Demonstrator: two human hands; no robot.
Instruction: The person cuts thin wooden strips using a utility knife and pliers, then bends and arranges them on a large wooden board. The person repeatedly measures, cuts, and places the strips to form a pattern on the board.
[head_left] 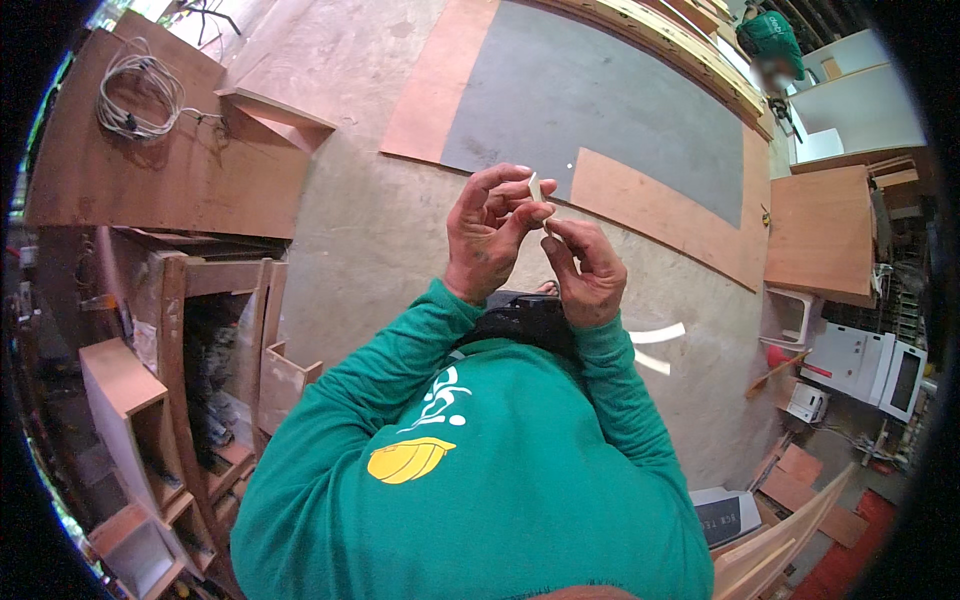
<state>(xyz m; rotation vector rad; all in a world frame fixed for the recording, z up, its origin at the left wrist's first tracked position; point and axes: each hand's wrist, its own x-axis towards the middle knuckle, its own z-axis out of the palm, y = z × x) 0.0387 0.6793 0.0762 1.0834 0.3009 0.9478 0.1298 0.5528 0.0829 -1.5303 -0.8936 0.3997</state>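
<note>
Concrete workshop floor (380, 230) lies below; the left hand (492, 232) and right hand (588, 268) together pinch a small pale strip (537, 190).

Bare concrete floor (370, 230) with plywood sheets (170, 170), a grey panel (590, 100) and wooden cabinet frames (190, 380).

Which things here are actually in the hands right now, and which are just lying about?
In hand:
- small pale strip, pinched by left hand and right hand

Lying about:
- coiled cable
- plywood sheets
- two curved white strips
- wooden cabinet
</note>
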